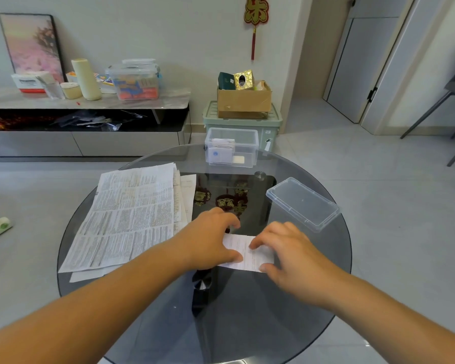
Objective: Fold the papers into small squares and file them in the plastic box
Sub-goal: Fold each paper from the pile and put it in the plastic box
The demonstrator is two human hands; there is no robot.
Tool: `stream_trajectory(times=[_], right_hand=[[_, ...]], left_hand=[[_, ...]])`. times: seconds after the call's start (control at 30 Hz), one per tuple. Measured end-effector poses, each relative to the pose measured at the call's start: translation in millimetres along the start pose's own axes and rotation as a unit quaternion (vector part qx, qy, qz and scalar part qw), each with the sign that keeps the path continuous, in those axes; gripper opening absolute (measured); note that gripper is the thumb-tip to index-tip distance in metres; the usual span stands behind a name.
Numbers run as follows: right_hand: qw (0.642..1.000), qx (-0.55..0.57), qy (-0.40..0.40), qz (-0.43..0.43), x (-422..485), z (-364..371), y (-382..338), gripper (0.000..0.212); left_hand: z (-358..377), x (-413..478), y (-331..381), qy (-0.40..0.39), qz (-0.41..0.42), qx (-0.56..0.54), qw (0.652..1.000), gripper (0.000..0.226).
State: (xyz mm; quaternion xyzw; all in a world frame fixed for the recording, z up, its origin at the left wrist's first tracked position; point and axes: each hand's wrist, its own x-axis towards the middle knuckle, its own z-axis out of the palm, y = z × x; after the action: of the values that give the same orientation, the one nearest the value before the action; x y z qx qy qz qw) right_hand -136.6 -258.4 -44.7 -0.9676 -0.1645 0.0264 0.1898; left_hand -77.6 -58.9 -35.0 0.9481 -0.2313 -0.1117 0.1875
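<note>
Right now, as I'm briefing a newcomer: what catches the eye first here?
The left hand and right hand hold a folded paper on the round glass table. Stacked printed sheets lie to the left; the open plastic box stands at the far edge, its lid nearer right.

On the table (pixel 247 324): papers (pixel 132 216) stacked at left, folded paper (pixel 244 252) front centre, left hand (pixel 210 240) holding its left end, right hand (pixel 286 250) its right end. The plastic box (pixel 247 143) sits at the far edge with folded squares (pixel 221 151) in its left part, and the lid (pixel 302 203) lies apart at right. Behind the table, a storage bin (pixel 271 127) stands on the floor with a cardboard box (pixel 243 102) on top.
</note>
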Motion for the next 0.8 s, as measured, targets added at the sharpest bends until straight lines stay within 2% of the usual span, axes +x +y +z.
stream_trajectory(times=[0.13, 0.3, 0.4, 0.5, 0.6, 0.67, 0.73, 0.8], right_hand=[[1.0, 0.005, -0.006, -0.031, -6, 9, -7, 0.034], [0.999, -0.018, -0.011, -0.036, -7, 6, -10, 0.055], [0.998, -0.039, -0.011, -0.043, -7, 7, -11, 0.075], [0.998, -0.048, -0.009, -0.045, -9, 8, -13, 0.081], [0.998, -0.035, -0.003, -0.046, -13, 8, -15, 0.071], [0.999, -0.016, 0.005, -0.049, -14, 11, -12, 0.057], [0.998, 0.009, 0.028, -0.054, -14, 14, -9, 0.033], [0.997, 0.006, 0.053, -0.057, -12, 17, -6, 0.019]], left_hand=[[-6, 1, 8, -0.054, -0.053, 0.018, 0.997, 0.069], [-3, 1, 13, -0.081, -0.089, 0.012, 0.993, 0.031], [-4, -3, 9, -0.056, -0.093, -0.059, 0.992, 0.022], [-4, -10, 5, -0.062, -0.1, -0.188, 0.975, 0.037], [-6, -15, 4, -0.101, -0.115, -0.295, 0.943, 0.022], [-9, -19, 4, -0.141, -0.112, -0.347, 0.92, 0.017], [-12, -23, 6, -0.188, -0.092, -0.365, 0.907, 0.022], [-13, -28, 7, -0.219, -0.06, -0.337, 0.914, 0.026]])
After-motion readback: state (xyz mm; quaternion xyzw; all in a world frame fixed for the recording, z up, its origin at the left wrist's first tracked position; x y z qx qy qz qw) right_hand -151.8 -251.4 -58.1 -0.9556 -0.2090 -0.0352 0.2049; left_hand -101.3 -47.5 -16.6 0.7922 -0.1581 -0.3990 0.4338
